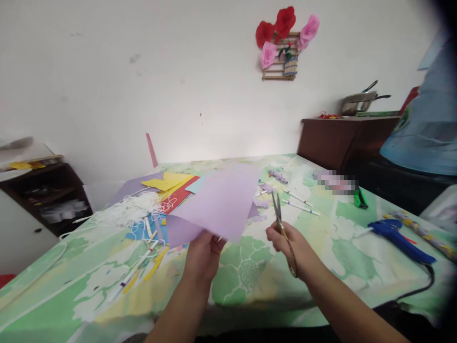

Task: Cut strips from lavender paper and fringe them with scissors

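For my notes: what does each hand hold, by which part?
Left hand: lilac paper sheet, by its near edge. Right hand: metal scissors, by golden handles.

Lilac paper [221, 202]; gold-handled scissors [279, 218]; green-white floral tablecloth [246, 271].

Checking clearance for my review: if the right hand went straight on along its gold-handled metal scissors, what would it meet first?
Probably the small, elongated purple bundle beyond the tips of the scissors; depth is unclear, so the right hand might pass above it.
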The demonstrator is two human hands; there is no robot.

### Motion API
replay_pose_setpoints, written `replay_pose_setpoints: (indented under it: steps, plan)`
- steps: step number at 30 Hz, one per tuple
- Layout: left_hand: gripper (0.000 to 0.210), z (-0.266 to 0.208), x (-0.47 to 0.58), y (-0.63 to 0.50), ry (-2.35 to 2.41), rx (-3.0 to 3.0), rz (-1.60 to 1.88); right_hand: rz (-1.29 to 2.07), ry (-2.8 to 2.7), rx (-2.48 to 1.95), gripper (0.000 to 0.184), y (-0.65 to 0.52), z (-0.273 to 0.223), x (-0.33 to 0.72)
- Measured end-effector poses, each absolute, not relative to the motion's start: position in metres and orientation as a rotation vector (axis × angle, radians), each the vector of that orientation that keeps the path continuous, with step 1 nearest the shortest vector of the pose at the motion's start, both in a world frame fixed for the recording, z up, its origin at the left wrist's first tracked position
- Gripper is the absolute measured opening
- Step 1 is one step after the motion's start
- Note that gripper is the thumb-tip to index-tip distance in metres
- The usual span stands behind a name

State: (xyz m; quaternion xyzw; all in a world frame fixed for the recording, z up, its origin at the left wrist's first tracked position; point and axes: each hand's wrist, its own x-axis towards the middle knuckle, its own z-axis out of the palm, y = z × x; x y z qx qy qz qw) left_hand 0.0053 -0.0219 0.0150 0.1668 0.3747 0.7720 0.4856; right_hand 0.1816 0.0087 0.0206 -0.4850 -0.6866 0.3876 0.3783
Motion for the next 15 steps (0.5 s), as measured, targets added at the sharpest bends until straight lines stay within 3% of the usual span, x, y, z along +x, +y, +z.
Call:
replay_pose_setpoints:
  steps: [5,9,15]
  plan:
    - [0.020,0.005,0.031,-0.036,0.869,0.433,1.722,1.325,-1.403,-1.062,0.028,0.000,0.002,0.158]
    - [0.014,-0.001,0.048,-0.052,0.736,0.143,1.512,1.337,-1.095,-0.925,0.025,-0.002,0.006,0.150]
    - [0.045,0.000,0.048,-0.087,0.505,0.309,1.178,1.361,-1.003,-0.931,0.020,-0.012,0.008,0.164]
